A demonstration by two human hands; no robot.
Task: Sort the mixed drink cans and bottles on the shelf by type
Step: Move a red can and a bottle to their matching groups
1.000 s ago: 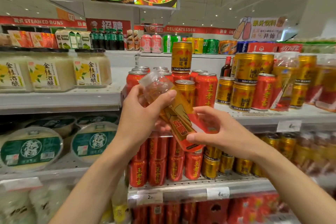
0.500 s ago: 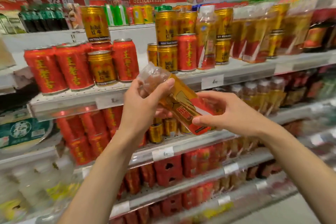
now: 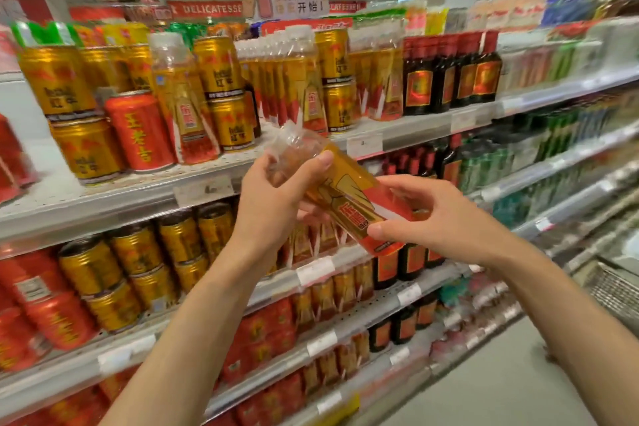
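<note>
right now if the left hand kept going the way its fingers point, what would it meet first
The left hand points up and right at the upper shelf; likely first the row of same-label amber bottles standing there, though depth is hard to judge. It grips the held bottle.

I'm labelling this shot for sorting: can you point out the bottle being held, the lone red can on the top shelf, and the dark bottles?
held bottle (image 3: 349, 197), head view, on its yellow label.
red can (image 3: 140, 131), head view, mid-body.
dark bottles (image 3: 418, 79), head view, leftmost bottle's label.
</note>
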